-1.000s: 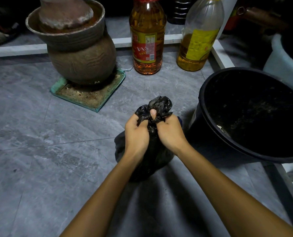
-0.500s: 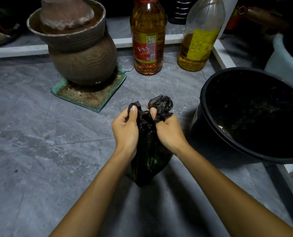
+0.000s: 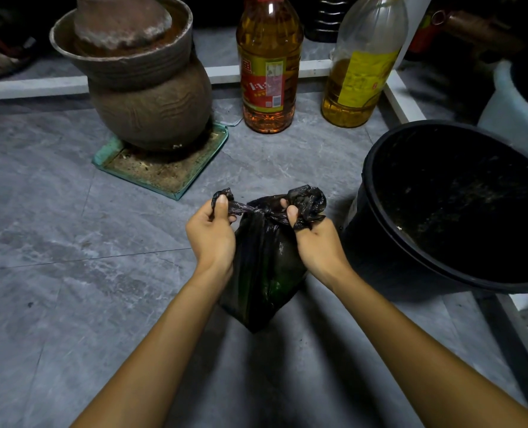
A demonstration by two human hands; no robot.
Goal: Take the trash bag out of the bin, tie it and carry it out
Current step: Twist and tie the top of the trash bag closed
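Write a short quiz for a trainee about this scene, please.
1. True or false: the trash bag sits inside the bin.
2. What do the left hand and right hand grip? A) a bottle B) twisted ends of the bag's top C) the bin's rim
3. Fill in: the bin stands to the bag's ____.
Key: 1 false; 2 B; 3 right.

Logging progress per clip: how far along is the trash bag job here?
Done: the trash bag is out of the bin, beside it. In hand: the left hand and right hand each grip a twisted end, stretched taut either side of a knot at the neck. Left: finishing the tie and carrying it out.
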